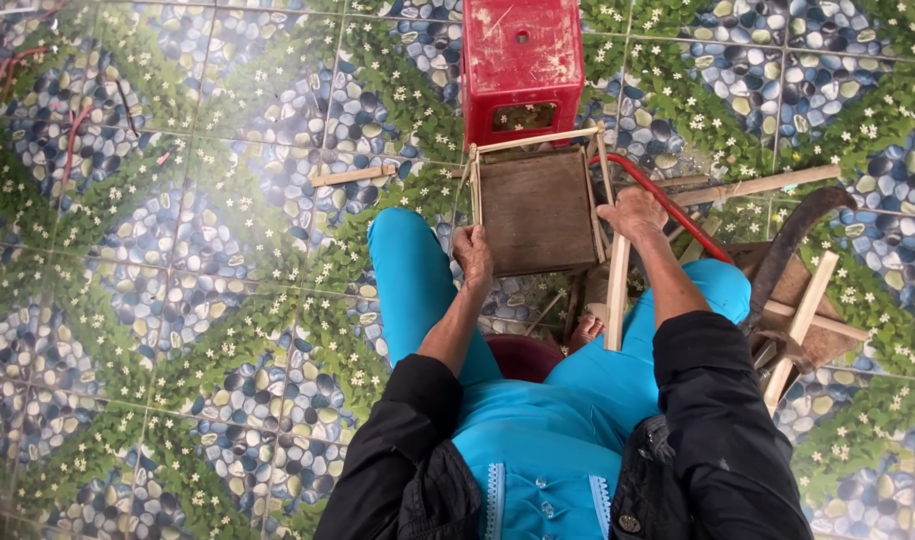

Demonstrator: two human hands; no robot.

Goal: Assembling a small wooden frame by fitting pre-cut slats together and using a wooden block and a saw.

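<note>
The left hand [473, 255] grips the near left corner of the small wooden frame box [538, 208] on the floor by the red stool [522, 60], while the right hand [633, 213] closes on its right edge, so the box seems to be getting steadied.

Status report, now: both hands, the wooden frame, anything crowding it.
Left hand grips wooden box frame at its left edge. Right hand holds right edge. Red plastic stool sits directly beyond; loose wooden sticks and red hose at right.
</note>
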